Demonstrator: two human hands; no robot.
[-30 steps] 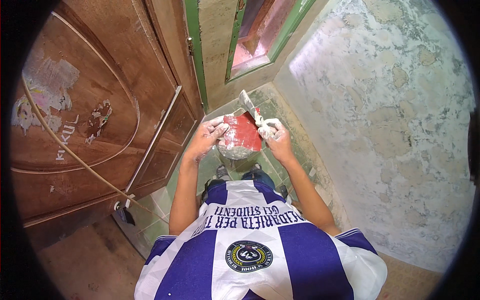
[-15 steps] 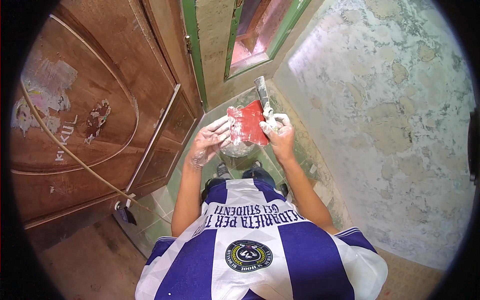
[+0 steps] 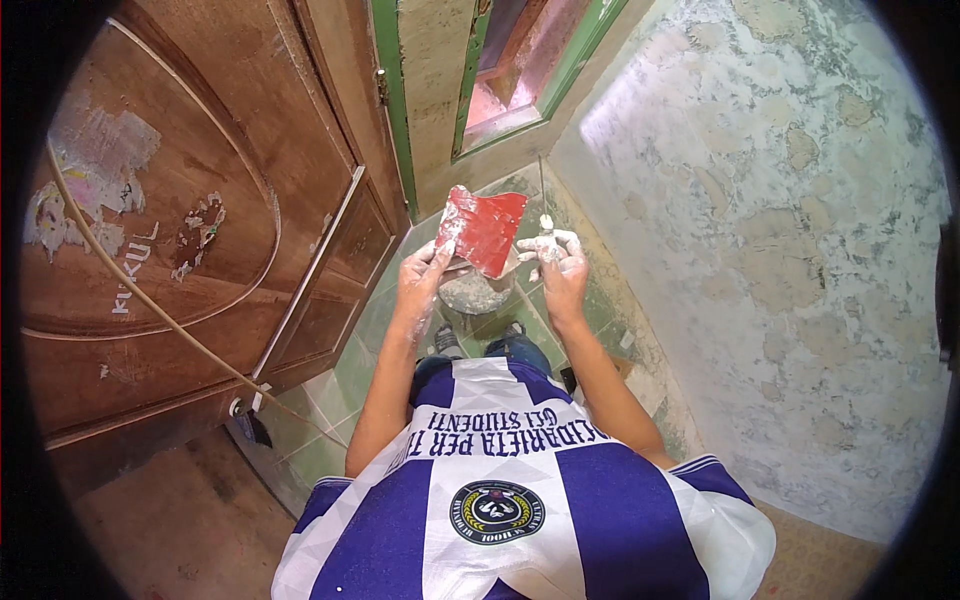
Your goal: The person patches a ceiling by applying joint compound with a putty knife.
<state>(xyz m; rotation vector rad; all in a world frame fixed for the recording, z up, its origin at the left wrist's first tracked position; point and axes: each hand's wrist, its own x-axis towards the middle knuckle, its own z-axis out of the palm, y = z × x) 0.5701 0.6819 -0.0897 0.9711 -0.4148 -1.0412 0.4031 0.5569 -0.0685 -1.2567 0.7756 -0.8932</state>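
Observation:
My left hand (image 3: 418, 285) grips a flexible red plastic spreader (image 3: 488, 228) by its left edge, thumb on top. White filler is smeared over the spreader, thickest along its left side. Just to the right, my right hand (image 3: 564, 278) closes around a putty knife (image 3: 546, 224). Its blade is turned edge-on, so it shows only as a thin line pointing away from me. The two tools are slightly apart. Whitish residue coats the fingers of both hands. Below the spreader stands a round pail (image 3: 474, 297) stained with filler, partly hidden.
A brown panelled door (image 3: 190, 230) with a cable (image 3: 150, 310) across it stands at the left. On the right rises a patchy plastered wall (image 3: 770, 250). A green-framed window (image 3: 510, 100) is ahead. Green floor tiles (image 3: 355, 375) lie under my feet.
The red spreader has passed from my right hand to my left, moving slightly left and tilting. In my right hand, the putty knife has turned from showing its blade face to edge-on.

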